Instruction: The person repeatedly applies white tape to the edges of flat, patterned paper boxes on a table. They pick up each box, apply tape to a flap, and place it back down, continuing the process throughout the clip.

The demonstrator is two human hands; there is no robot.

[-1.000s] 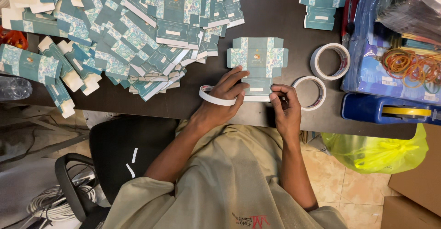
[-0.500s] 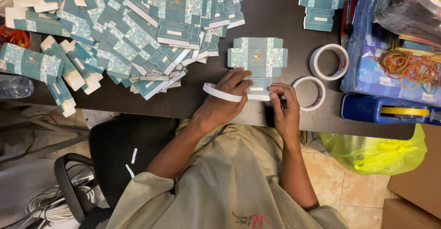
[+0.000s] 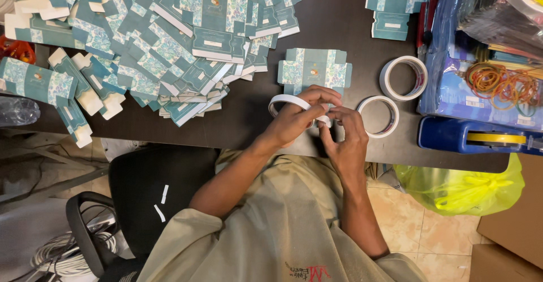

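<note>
While both hands meet at desk [image 3: 339, 27] centre, L hand [image 3: 294, 121] has its grip round a white tape roll [image 3: 283, 102], fingers curled over the ring. R hand [image 3: 342, 138] pinches the tape's loose end, touching L fingertips. Flat teal carton [image 3: 314, 68] lies just beyond, at 12 o'clock from the hands. Two more rolls [image 3: 378, 115] sit at 3 o'clock; carton pile [image 3: 169, 44] at 10; blue dispenser [image 3: 475, 138] far at 3.

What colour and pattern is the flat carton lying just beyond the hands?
Teal with pale floral panels: the flat carton, seen in the head view.
</note>
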